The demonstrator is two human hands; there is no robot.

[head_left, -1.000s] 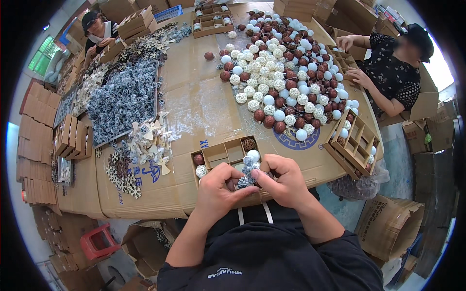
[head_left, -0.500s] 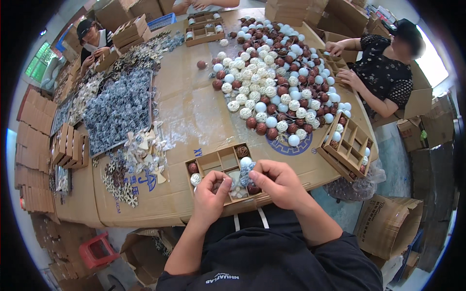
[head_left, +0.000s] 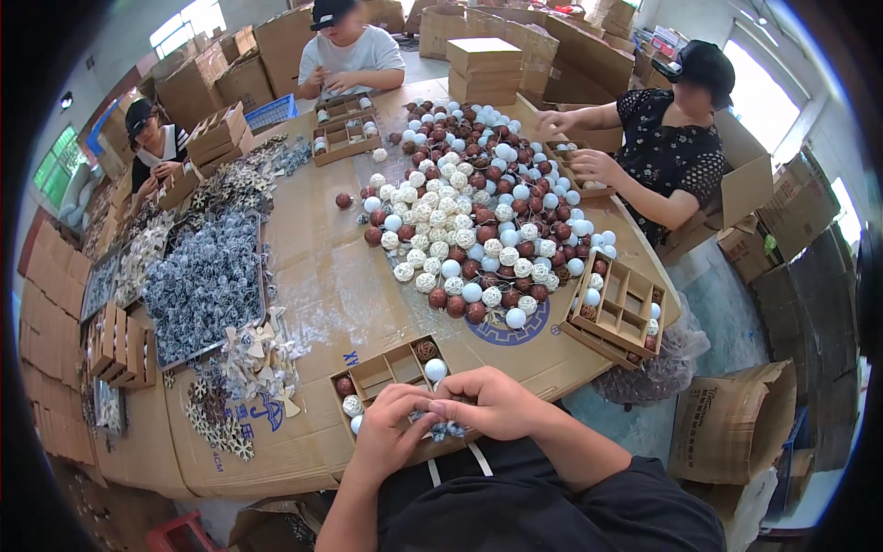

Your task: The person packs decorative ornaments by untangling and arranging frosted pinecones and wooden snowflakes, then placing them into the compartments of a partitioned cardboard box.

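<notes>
Both hands meet at the near edge of the cardboard-covered worktop. The left hand and right hand pinch a small blue-grey frosted sprig between curled fingers, just over the near side of a shallow divided cardboard tray. The tray's compartments hold a white smooth ball, a brown woven ball and others. Beyond lies a wide heap of balls, white, pale blue and dark red, over a round blue printed mark. To the left sit a mass of blue-grey sprigs and pale wooden cut-outs. A second divided tray sits at the right edge. Brown cartons stand around.
</notes>
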